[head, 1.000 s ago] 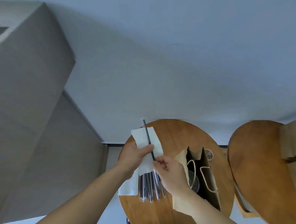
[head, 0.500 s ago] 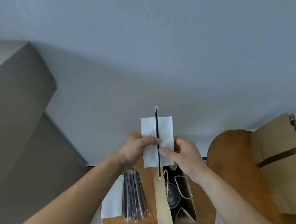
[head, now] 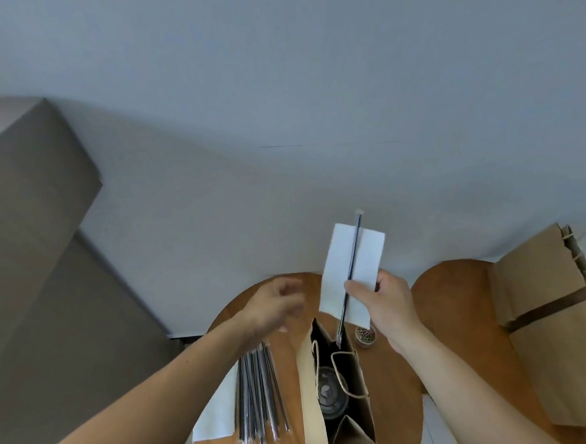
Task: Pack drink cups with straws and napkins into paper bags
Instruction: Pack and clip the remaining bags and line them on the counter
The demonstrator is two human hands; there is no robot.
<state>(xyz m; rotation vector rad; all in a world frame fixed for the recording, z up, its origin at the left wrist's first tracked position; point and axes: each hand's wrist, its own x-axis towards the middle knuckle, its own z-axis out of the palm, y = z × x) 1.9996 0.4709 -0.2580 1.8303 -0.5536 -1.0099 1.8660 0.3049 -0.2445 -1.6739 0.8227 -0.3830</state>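
My right hand (head: pixel 382 298) pinches a white napkin (head: pixel 365 255) together with a black wrapped straw (head: pixel 352 252) laid along it, above the open mouth of a brown paper bag (head: pixel 363 420). The straw's lower tip hangs just over the bag's opening. A lidded drink cup (head: pixel 329 396) stands inside the bag. My left hand (head: pixel 276 305) hovers left of the napkin, fingers loosely curled, holding nothing. The bag stands on a round wooden table (head: pixel 394 387).
Several wrapped straws (head: pixel 259 395) lie on a stack of white napkins (head: pixel 214 418) at the table's left. A small container (head: pixel 365 335) sits behind the bag. A second round table (head: pixel 462 314) at right carries a banded stack of folded paper bags (head: pixel 558 325).
My left hand has let go of the napkin and straw and drawn left. My right hand alone now carries them, shifted right and tilted over the bag.
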